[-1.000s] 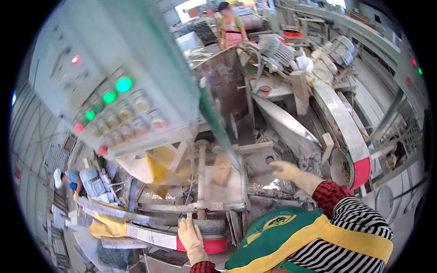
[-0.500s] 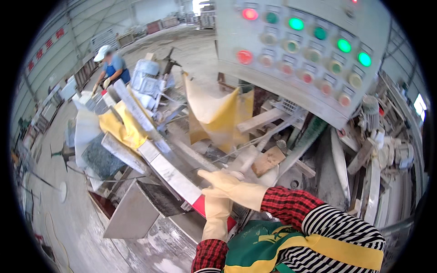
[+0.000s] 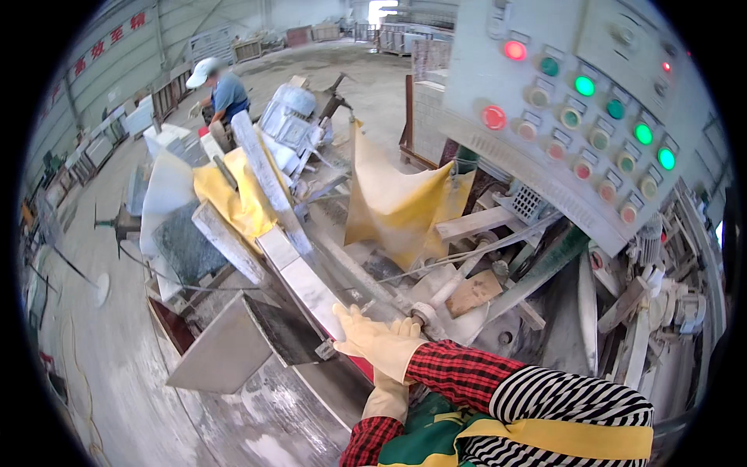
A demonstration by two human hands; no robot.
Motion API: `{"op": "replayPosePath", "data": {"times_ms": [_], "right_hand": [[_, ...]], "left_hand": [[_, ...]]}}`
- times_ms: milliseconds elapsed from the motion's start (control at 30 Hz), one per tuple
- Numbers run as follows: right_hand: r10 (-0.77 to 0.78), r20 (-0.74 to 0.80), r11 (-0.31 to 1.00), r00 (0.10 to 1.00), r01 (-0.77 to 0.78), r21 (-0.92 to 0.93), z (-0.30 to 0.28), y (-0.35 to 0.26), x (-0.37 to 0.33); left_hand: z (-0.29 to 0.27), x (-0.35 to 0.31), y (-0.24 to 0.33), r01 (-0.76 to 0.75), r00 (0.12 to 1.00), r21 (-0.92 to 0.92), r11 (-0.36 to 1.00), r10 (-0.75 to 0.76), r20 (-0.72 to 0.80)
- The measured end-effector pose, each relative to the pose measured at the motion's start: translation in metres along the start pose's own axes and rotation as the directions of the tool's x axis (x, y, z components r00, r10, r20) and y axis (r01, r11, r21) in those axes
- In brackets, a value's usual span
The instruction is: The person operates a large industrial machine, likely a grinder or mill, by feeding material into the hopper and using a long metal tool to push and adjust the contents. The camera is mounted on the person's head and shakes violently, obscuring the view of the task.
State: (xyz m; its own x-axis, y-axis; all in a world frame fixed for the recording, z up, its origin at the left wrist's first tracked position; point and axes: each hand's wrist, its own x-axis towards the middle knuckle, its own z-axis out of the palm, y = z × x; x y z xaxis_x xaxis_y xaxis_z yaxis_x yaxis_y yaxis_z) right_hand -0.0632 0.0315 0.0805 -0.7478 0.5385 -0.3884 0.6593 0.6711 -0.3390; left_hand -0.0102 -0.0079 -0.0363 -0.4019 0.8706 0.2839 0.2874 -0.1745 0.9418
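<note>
Both my hands wear cream rubber gloves. My right hand [image 3: 373,342] crosses over the left one, its fingers stretched out toward the near end of a pale stone strip [image 3: 307,286]. Whether its fingertips touch the strip or hover above it I cannot tell. Beneath it, my left hand [image 3: 387,397] shows mainly its wrist and back; the right hand hides most of its fingers. The strip lies lengthwise on a narrow track with a red band [image 3: 360,364] at its near end, running away under a yellow cloth flap [image 3: 236,194].
A control box [image 3: 560,117] with lit red and green buttons hangs at the upper right. Beyond the track stand a grey motor [image 3: 286,115] and a hanging yellow sheet [image 3: 393,198]. Wood scraps and machine bars fill the right. A person [image 3: 226,93] in a white cap works at the far left.
My view has swung, so the scene sits farther right. My right hand has opened its fingers from a pointing shape and covers more of my left hand.
</note>
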Motion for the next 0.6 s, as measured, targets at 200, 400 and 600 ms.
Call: {"op": "replayPosePath", "data": {"times_ms": [200, 400, 600], "right_hand": [[0.091, -0.019, 0.985, 0.996, -0.087, 0.146, -0.078, -0.001, -0.058], [-0.024, -0.358, 0.820, 0.933, 0.223, 0.527, 0.022, 0.149, 0.018], [0.415, -0.263, 0.248, 0.871, 0.170, 0.954, 0.029, 0.324, -0.140]], "left_hand": [[-0.009, 0.011, 0.016, -0.201, 0.979, 0.820, 0.536, 0.139, 0.149], [-0.007, 0.005, 0.045, -0.147, 0.989, 0.499, 0.854, 0.136, 0.058], [0.007, 0.003, 0.092, -0.402, 0.912, 0.840, 0.363, 0.244, 0.331]]}}
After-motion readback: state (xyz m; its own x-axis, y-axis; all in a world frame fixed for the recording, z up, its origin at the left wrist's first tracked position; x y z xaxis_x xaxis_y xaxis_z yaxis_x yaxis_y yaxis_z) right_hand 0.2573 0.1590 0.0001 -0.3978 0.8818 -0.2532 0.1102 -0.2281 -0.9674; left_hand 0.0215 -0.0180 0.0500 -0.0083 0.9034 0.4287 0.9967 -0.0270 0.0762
